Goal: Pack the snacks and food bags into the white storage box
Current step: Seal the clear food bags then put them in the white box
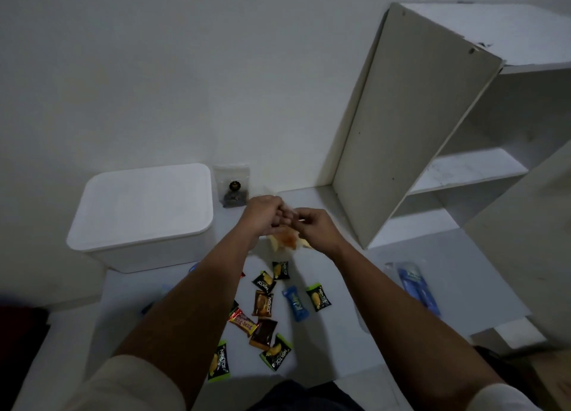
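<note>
The white storage box point(145, 216) stands on the white surface at the left with its lid on. My left hand point(262, 214) and my right hand point(312, 223) meet just right of the box, both pinching the top of a clear food bag point(285, 240) with orange and yellow contents that hangs below them. Several small snack packets lie on the surface beneath my arms: black and green Nextar packets point(264, 282), a blue packet point(295, 305), a red and yellow Beng-beng bar point(244, 322) and a brown packet point(262, 333).
A clear bag with dark contents point(233, 186) leans on the wall behind the box. A blue package in clear wrap point(417, 287) lies at the right. A white shelf unit point(432, 126) stands at the right with open compartments.
</note>
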### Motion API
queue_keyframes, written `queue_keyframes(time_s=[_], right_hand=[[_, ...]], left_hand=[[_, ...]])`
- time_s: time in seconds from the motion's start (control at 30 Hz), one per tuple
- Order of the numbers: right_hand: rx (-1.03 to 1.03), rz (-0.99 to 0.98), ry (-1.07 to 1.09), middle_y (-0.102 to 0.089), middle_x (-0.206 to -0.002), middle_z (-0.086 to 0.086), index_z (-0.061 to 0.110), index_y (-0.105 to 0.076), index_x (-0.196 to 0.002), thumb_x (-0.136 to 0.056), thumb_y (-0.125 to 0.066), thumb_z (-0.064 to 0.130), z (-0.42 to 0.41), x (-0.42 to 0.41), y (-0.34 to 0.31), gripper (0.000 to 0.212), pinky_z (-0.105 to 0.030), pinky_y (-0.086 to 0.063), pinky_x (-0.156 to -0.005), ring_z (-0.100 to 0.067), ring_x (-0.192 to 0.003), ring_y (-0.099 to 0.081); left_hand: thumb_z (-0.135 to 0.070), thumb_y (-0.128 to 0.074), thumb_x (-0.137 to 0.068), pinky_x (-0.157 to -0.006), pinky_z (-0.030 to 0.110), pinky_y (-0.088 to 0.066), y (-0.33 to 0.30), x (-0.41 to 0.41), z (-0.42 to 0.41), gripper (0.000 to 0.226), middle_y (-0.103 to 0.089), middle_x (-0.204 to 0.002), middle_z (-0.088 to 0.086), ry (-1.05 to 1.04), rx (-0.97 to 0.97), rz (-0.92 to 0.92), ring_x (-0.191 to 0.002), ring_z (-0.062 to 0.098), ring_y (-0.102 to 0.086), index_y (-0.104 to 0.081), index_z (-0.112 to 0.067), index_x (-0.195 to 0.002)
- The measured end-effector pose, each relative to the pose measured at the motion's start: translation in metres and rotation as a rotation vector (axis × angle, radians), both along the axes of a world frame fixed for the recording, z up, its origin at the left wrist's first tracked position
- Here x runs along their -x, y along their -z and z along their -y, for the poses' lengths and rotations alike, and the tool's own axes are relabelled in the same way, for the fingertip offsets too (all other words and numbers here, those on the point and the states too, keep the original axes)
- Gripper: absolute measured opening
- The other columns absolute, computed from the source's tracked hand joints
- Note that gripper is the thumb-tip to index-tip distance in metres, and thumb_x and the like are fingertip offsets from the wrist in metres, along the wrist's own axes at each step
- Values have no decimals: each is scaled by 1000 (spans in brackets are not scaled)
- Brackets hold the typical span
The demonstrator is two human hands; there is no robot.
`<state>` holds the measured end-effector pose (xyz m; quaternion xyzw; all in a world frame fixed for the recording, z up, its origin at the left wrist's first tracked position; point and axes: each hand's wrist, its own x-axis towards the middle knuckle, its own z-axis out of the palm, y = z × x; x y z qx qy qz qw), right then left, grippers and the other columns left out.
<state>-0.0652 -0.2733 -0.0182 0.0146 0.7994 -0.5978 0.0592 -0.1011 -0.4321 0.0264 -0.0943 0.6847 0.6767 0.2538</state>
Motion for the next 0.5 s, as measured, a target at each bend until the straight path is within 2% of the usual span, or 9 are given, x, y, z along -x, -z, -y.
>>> queue_keyframes(time_s=[0.1, 0.17, 0.2, 0.27, 0.3, 0.37, 0.43, 0.5], right_hand=[[43, 65, 153, -78, -103, -7, 7, -76, -109, -102, -57, 6, -11, 18, 15, 21, -27, -54, -73, -7, -86, -72], [112, 103, 192, -76, -101, -5, 4, -74, -108, -103, -54, 6, -19, 34, 20, 21, -24, -54, -70, -9, -84, -71], [148, 125, 198, -74, -99, -3, 4, -74, -108, -104, -54, 7, -22, 43, 23, 20, -25, -55, -71, -10, -83, -69], [212, 178, 193, -72, -96, -1, 9, -74, -107, -104, -55, 10, -28, 64, 27, 19, -35, -55, -74, -11, -83, -66], [234, 200, 184, -73, -96, -1, 11, -74, -106, -104, -55, 11, -30, 77, 29, 19, -41, -55, -76, -12, -85, -66], [250, 220, 169, -77, -100, -5, 13, -73, -105, -104, -54, 11, -33, 104, 32, 19, -46, -57, -82, -18, -92, -73], [253, 212, 165, -78, -105, -9, 15, -72, -106, -104, -53, 9, -34, 132, 40, 20, -47, -58, -87, -19, -98, -75], [215, 213, 162, -77, -108, -8, 22, -73, -109, -100, -59, 16, -32, 157, 51, 17, -48, -59, -89, -20, -101, -73]], left_hand=[[-48, -51, -100, -71, 37, -61, 22, 16, -4, 43, -75, -83, 9, -113, 172, -152, -73, 21, -70, -68, -11, -86], [-57, -52, -96, -71, 34, -56, 40, 26, -2, 35, -72, -91, -3, -212, 348, -322, -82, 16, -69, -64, -25, -97], [-53, -56, -95, -71, 30, -52, 49, 32, -1, 28, -69, -99, -8, -218, 373, -349, -89, 12, -66, -61, -30, -109], [-42, -63, -94, -74, 26, -48, 67, 47, -1, 33, -65, -107, -13, -106, 343, -280, -97, 9, -63, -57, -32, -124], [-40, -65, -94, -75, 27, -49, 77, 55, -3, 30, -67, -106, -12, -13, 342, -229, -97, 11, -65, -60, -28, -121], [-39, -66, -93, -74, 32, -52, 96, 71, -7, 24, -73, -94, -2, 91, 383, -214, -89, 17, -69, -68, -17, -102], [-35, -68, -95, -72, 35, -51, 111, 88, -13, 26, -74, -86, 8, 4, 385, -218, -80, 20, -70, -71, -9, -91], [-30, -67, -96, -67, 33, -50, 121, 106, -18, 26, -73, -84, 14, -100, 378, -242, -74, 21, -67, -73, -5, -91]])
